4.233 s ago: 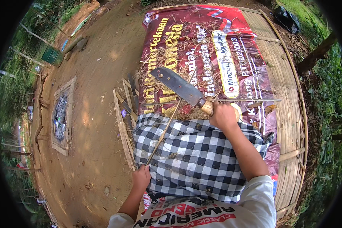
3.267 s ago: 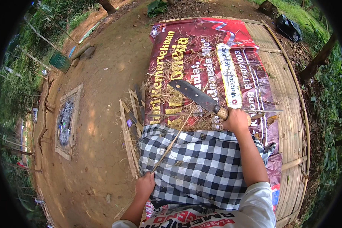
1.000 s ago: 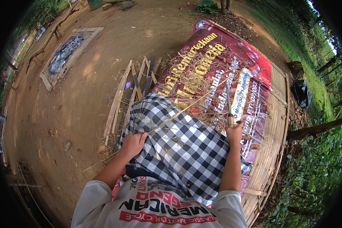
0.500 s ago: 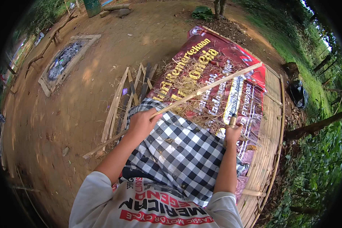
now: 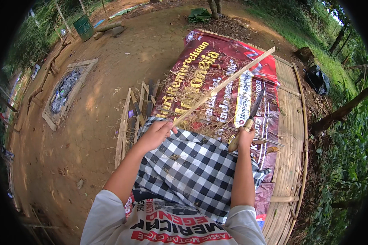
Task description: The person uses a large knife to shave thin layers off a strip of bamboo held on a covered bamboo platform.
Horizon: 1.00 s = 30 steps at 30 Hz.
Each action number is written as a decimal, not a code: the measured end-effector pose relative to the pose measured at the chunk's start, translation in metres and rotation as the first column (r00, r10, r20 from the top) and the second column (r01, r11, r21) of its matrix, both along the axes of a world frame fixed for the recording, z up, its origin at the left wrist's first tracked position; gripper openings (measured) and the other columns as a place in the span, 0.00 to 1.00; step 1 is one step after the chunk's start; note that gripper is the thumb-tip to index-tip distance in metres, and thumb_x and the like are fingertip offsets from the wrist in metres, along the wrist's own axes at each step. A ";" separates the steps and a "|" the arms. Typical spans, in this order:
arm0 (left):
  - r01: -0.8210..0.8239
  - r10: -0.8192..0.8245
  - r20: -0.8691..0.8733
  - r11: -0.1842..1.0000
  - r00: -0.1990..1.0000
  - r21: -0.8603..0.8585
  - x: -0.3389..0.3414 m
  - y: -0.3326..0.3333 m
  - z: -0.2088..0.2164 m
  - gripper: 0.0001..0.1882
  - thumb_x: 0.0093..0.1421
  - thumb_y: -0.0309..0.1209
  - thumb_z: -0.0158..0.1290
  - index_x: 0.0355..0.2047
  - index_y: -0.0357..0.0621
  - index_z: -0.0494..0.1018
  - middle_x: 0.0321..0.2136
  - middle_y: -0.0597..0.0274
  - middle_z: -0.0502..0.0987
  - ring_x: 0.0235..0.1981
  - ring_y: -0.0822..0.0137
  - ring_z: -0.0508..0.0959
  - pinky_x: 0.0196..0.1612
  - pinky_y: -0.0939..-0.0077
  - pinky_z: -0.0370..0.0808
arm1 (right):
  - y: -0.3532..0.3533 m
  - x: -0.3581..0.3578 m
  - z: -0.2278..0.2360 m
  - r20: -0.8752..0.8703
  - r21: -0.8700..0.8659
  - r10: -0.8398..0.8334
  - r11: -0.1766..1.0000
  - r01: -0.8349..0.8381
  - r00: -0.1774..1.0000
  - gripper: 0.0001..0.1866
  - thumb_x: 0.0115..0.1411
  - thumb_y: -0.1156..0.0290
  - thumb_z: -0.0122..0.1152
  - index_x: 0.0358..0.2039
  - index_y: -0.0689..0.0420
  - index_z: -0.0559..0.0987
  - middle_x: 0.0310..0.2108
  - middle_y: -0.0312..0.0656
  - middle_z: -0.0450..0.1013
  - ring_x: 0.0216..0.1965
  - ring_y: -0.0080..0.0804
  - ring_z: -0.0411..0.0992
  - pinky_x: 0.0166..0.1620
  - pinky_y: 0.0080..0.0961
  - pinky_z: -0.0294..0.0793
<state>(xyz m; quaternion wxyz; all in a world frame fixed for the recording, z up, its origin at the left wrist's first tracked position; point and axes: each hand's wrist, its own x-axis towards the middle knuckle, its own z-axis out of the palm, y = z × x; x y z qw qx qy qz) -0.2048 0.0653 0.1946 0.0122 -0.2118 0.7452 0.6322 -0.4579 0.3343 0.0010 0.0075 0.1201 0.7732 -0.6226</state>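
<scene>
My left hand (image 5: 157,134) is closed around the near end of a long pale bamboo strip (image 5: 225,85), which slants up and to the right above the banner. In my right hand (image 5: 245,138) is a knife (image 5: 257,103), gripped by its pale wooden handle with the long dark blade pointing away from me. Blade and strip are apart. A black-and-white checked cloth (image 5: 188,163) covers my lap beneath both hands. Thin curly shavings (image 5: 200,92) lie scattered over a dark red printed banner (image 5: 243,55) in front of me.
The banner is spread on a bamboo-slat platform (image 5: 289,143). Several split bamboo pieces (image 5: 123,126) lie on the ground at its left. Farther left is a framed ash pit (image 5: 67,92), with a green drum (image 5: 84,27) behind. A black plastic bag (image 5: 317,79) sits right of the platform.
My right hand has turned the knife, so its blade now shows broadside and points away. The strip stays in my left hand; its rear part no longer shows behind my arm. The view has shifted slightly.
</scene>
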 end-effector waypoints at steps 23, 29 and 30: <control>0.075 -0.101 0.044 0.912 0.994 0.402 -0.010 0.022 0.004 0.16 0.72 0.40 0.39 0.36 0.42 0.68 0.18 0.76 0.57 0.15 0.83 0.54 0.17 0.86 0.53 | -0.014 0.023 0.035 -0.032 -0.195 0.009 0.981 -0.015 0.999 0.35 0.48 0.73 0.67 0.52 0.72 0.60 0.31 0.51 0.72 0.25 0.32 0.73 0.29 0.27 0.73; 0.055 -0.080 0.038 0.890 0.996 0.453 -0.010 0.026 0.010 0.18 0.72 0.42 0.36 0.35 0.41 0.68 0.16 0.74 0.58 0.13 0.82 0.54 0.16 0.86 0.53 | -0.011 0.017 0.020 -0.019 -0.199 0.023 0.980 -0.027 1.000 0.34 0.48 0.71 0.69 0.51 0.72 0.62 0.33 0.51 0.73 0.27 0.32 0.73 0.32 0.27 0.73; 0.053 -0.076 0.031 0.889 0.997 0.454 -0.010 0.026 0.009 0.19 0.72 0.42 0.36 0.34 0.41 0.67 0.16 0.74 0.58 0.13 0.82 0.54 0.16 0.86 0.53 | -0.011 0.016 0.019 -0.012 -0.195 0.025 0.980 -0.027 1.000 0.34 0.48 0.71 0.69 0.51 0.72 0.63 0.34 0.51 0.73 0.28 0.32 0.73 0.32 0.27 0.73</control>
